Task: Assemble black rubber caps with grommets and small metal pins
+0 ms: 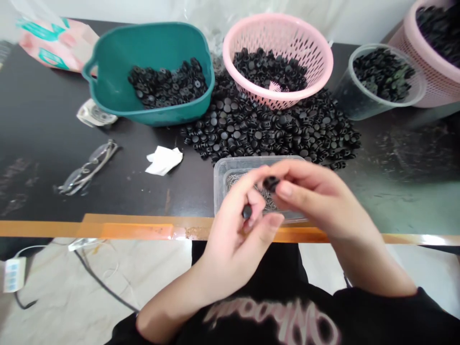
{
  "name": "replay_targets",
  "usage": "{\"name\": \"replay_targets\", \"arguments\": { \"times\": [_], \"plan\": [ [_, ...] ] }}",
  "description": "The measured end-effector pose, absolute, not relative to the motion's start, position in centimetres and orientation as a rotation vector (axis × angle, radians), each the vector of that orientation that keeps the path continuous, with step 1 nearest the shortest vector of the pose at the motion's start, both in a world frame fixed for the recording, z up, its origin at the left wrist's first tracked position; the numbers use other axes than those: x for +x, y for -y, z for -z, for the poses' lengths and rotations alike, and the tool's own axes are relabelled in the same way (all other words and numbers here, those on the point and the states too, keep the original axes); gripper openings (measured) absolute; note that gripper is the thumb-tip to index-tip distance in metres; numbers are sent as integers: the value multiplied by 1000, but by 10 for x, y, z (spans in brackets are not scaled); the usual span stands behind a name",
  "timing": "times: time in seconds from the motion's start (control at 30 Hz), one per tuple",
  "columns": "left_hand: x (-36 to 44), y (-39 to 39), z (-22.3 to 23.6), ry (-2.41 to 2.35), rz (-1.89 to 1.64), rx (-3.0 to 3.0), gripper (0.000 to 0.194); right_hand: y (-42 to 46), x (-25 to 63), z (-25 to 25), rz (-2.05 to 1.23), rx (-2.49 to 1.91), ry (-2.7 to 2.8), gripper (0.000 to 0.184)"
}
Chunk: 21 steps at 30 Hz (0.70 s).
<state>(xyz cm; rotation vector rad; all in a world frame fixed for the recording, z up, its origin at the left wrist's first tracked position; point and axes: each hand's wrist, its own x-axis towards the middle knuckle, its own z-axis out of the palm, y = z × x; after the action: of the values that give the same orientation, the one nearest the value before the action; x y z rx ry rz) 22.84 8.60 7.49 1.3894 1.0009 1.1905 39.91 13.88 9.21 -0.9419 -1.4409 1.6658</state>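
My left hand (237,239) is curled over the table's front edge, with a small round black plastic cord-lock part (247,212) showing between its fingers. My right hand (312,196) pinches another black cord-lock part (271,183) between thumb and fingertips, close to the left index finger. Beneath both hands sits a clear plastic tray (220,184) holding small metal springs (269,199); the hands cover much of it. Just behind spreads a heap of black cord-lock parts (258,132) with round, flat tops.
A green basin (115,57) and a pink basket (276,21) hold black parts. At right stand a clear tub (354,103) and another pink basket (409,43), both filled. Eyeglasses (88,170), a white tissue (164,160) and a tissue pack (57,45) lie left. Orange tape (136,230) lines the edge.
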Motion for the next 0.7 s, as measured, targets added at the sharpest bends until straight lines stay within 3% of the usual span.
{"name": "replay_targets", "arguments": {
  "times": [0.03, 0.13, 0.23, 0.37, 0.43, 0.53, 0.7],
  "plan": [
    [228, -88, -74, -988, -1178, 1327, 41, -152, 400, -95, -1501, -1060, 1524, 11],
    [224, -92, -71, -983, -1106, 1246, 43, -192, 403, -98, -925, -1401, 1755, 26],
    [216, -95, -72, -1045, -1093, 1314, 39, -212, 408, -98, -670, -1553, 1929, 37],
    [201, -99, -73, -1171, -1174, 1369, 30, -197, 410, -98, -805, -1435, 2151, 10],
    [195, -100, -72, -1224, -1180, 1371, 21, -182, 405, -94, -920, -1413, 2397, 12],
    [191, -100, -71, -1294, -1120, 1436, 22, -163, 392, -78, -786, -1478, 2733, 13],
    [191, -96, -71, -1318, -1091, 1496, 25, -158, 383, -60, -660, -1505, 2773, 23]
  ]
}}
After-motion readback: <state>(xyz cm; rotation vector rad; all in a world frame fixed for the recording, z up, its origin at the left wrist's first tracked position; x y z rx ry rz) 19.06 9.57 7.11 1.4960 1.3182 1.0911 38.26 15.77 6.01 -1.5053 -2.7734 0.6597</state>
